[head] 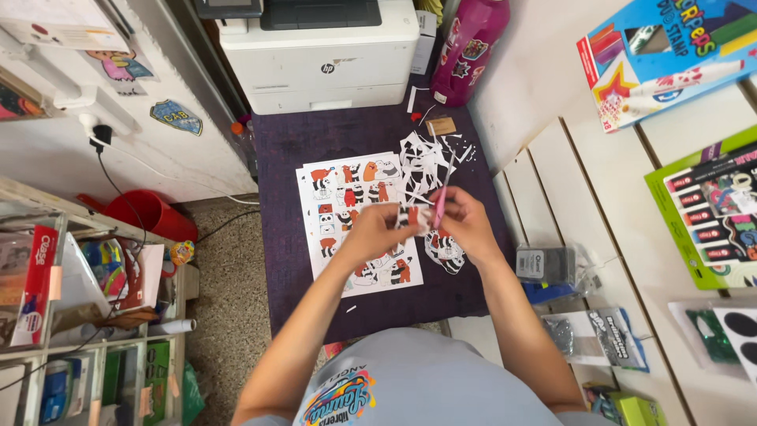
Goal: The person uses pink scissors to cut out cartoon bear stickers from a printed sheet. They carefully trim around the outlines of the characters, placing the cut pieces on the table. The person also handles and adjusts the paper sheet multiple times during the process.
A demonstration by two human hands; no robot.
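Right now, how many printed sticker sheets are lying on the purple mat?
1 full sticker sheet lies mid-mat, partly under the left hand. Cut scraps lie beside it; others may be hidden under the hands.

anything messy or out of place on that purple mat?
Yes: white paper offcuts lie scattered over the dark purple mat beyond the printed cartoon-bear sticker sheet, some strips reaching the pink bottle. Nothing else looks askew.
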